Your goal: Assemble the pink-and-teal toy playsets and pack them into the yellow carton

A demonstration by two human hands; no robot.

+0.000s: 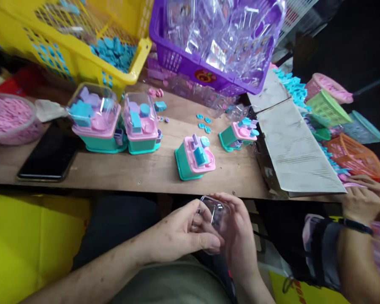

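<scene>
Between my two hands, over my lap at the table's front edge, is a clear plastic cover (215, 211). My left hand (185, 234) closes on it from the left, thumb and fingers bent round it. On the other side my right hand (240, 230) cups it. Just beyond stands a small toy set (194, 158) with a green base, pink top and blue and purple pieces, uncovered. A similar uncovered toy set (239, 135) is farther right. Two more, a covered toy set (95, 118) and another covered toy set (141, 124), stand on the left.
A purple basket (205, 78) of clear covers and a yellow basket (91, 63) with blue parts line the back. A phone (49, 154) and a tub of pink pieces (11, 116) lie left. Cardboard (304, 139) borders the right; a co-worker's hands (362, 200) are beyond.
</scene>
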